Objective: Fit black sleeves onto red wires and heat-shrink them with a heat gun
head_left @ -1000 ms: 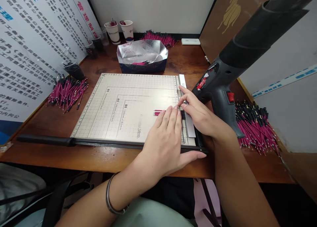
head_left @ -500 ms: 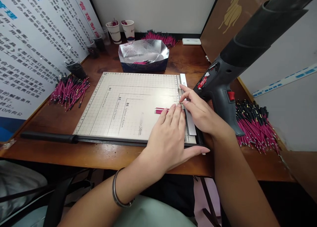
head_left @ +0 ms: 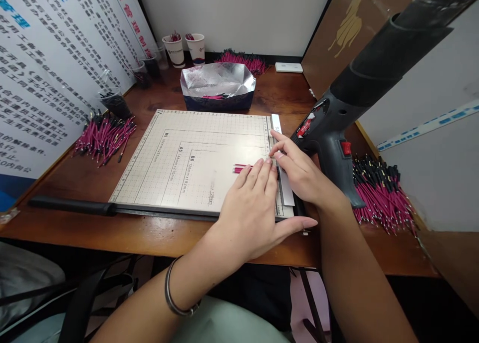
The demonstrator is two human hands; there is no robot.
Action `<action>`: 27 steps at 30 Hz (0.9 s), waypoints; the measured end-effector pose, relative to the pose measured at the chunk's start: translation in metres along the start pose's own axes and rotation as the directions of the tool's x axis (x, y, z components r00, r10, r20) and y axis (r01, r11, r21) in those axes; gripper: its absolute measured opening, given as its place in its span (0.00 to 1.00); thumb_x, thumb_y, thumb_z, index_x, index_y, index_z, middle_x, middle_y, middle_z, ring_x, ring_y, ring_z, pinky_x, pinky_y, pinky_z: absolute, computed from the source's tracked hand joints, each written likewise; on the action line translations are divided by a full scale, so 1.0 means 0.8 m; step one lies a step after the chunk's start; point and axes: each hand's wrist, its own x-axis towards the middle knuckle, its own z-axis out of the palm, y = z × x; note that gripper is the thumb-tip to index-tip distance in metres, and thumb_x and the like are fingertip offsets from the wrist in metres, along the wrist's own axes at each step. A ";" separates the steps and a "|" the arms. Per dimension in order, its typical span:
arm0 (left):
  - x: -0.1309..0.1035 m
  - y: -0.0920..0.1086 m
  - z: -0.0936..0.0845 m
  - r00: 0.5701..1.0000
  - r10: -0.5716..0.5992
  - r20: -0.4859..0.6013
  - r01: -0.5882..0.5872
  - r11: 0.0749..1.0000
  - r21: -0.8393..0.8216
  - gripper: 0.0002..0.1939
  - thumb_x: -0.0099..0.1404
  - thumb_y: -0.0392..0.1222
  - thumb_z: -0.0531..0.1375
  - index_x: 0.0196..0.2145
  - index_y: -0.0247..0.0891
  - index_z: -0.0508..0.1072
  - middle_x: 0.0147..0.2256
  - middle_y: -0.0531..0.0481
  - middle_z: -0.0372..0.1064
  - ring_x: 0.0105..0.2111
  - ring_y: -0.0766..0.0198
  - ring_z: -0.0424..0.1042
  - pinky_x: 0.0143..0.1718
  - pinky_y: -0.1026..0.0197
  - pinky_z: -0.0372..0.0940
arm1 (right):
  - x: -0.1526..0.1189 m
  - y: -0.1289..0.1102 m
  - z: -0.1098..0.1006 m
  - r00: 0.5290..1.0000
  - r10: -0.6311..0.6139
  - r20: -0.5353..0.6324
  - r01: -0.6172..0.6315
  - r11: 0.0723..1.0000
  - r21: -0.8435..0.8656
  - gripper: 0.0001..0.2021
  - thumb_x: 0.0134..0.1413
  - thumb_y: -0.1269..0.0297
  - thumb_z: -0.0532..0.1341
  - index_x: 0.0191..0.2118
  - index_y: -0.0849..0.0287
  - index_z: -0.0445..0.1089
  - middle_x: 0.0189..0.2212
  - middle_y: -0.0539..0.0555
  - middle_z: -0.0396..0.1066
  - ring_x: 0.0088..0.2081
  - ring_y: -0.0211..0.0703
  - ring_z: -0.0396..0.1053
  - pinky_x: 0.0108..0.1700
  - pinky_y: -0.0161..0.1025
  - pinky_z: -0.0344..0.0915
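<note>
My left hand [head_left: 250, 213] lies flat over several thin pink wires [head_left: 239, 168], pressing them to the gridded board of a paper trimmer [head_left: 149, 176]. Its fingers point away from me, with the thumb stretched out to the right. Only the wires' left ends show; the rest is hidden beneath the fingers. My right hand [head_left: 305, 171] rests at the trimmer's white edge strip [head_left: 287, 196], fingers apart and lightly bent, the tips close to my left fingertips. It grips nothing that I can see. The black cutter handle [head_left: 73, 205] lies low along the near edge.
A black heat gun or similar tool [head_left: 333, 128] leans close by my right hand. Bundles of pink-and-black wires lie right [head_left: 385, 193], left [head_left: 105, 138] and at the back [head_left: 241, 61]. Behind the trimmer stand a foil-lined box [head_left: 219, 103] and two paper cups [head_left: 174, 54].
Both hands stay in nearly the same place on the trimmer. The whole view has shifted slightly; the wires remain under my left hand.
</note>
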 end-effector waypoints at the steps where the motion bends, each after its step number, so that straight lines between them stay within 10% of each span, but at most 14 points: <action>1: -0.001 -0.001 0.000 1.000 0.004 -0.005 -0.004 1.000 0.001 0.56 0.68 0.76 0.35 0.69 0.19 0.57 0.70 0.32 0.50 0.72 0.47 0.52 0.72 0.48 0.52 | 0.000 0.001 0.000 1.000 -0.007 0.000 0.007 1.000 0.004 0.10 0.65 0.57 0.48 0.43 0.55 0.62 0.64 0.63 0.64 0.73 0.53 0.51 0.75 0.58 0.44; 7: -0.017 -0.018 0.001 0.997 0.021 -0.081 -0.020 1.000 0.014 0.54 0.71 0.70 0.27 0.68 0.20 0.60 0.69 0.33 0.55 0.70 0.47 0.56 0.70 0.45 0.58 | -0.001 0.003 -0.001 1.000 -0.023 0.010 0.023 1.000 0.019 0.10 0.66 0.57 0.49 0.41 0.55 0.61 0.69 0.61 0.57 0.74 0.52 0.48 0.75 0.59 0.43; 20: -0.043 -0.063 -0.026 0.966 0.129 -0.223 -0.180 0.957 -0.227 0.33 0.78 0.56 0.46 0.66 0.25 0.64 0.67 0.36 0.60 0.70 0.46 0.57 0.69 0.39 0.57 | -0.003 -0.002 0.002 0.991 -0.105 -0.083 0.097 0.991 -0.089 0.14 0.65 0.52 0.54 0.43 0.57 0.68 0.69 0.66 0.59 0.72 0.55 0.55 0.72 0.62 0.52; 24: -0.036 -0.060 -0.032 0.849 0.296 -0.437 -0.490 0.750 -0.444 0.13 0.74 0.42 0.58 0.43 0.30 0.79 0.46 0.41 0.81 0.52 0.56 0.78 0.58 0.55 0.71 | -0.013 -0.027 0.004 0.922 -0.326 -0.207 0.324 0.945 -0.048 0.06 0.63 0.61 0.60 0.39 0.57 0.73 0.52 0.59 0.78 0.57 0.45 0.73 0.63 0.48 0.67; 27: -0.029 -0.054 -0.027 0.822 0.311 -0.477 -0.558 0.607 -0.566 0.14 0.72 0.40 0.60 0.28 0.34 0.76 0.28 0.47 0.80 0.30 0.63 0.79 0.37 0.61 0.73 | -0.025 -0.051 0.012 0.903 -0.429 -0.037 0.430 0.901 0.053 0.06 0.64 0.66 0.60 0.42 0.57 0.74 0.43 0.54 0.81 0.48 0.39 0.77 0.52 0.40 0.73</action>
